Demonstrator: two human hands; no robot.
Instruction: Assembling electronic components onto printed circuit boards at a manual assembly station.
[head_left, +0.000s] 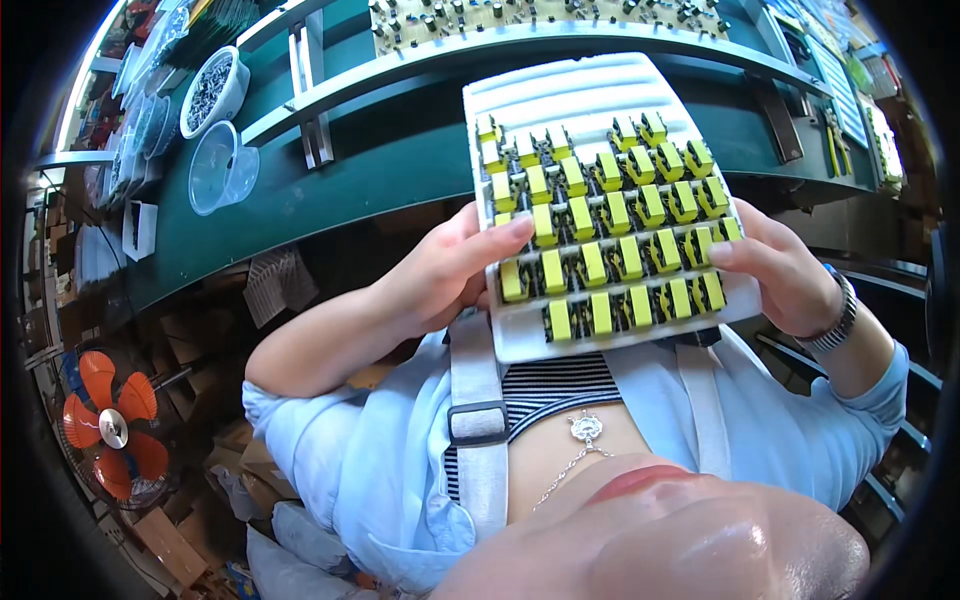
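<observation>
Holding a white foam tray [560, 88] level with a pale blue shirt [370, 440], out over the near edge of the green table [390, 170]. Gripping the tray's left edge with the left hand [445, 255], laying the thumb over the yellow blocks [581, 218] nearest that edge and keeping the other fingers mostly out of sight. Gripping the right edge likewise with the right hand [785, 270], reaching inward with the thumb to the blocks there; wearing a watch [843, 318] on this wrist. On the tray, several rows of these blocks on black bases, with a gap in the far row. Ridged bare foam along the far edge, more bare foam at the near left corner. Toward the table's left end, a white bowl [238, 97] of small metal pieces [208, 95], and close beside it a clear tub [222, 175]. Across the table, a metal rail [380, 78]; beyond it, a board [480, 18] crowded with small parts. Near the table's right end, yellow-handled pliers [835, 145]. Well apart from the table's near edge, an orange fan [113, 428].
</observation>
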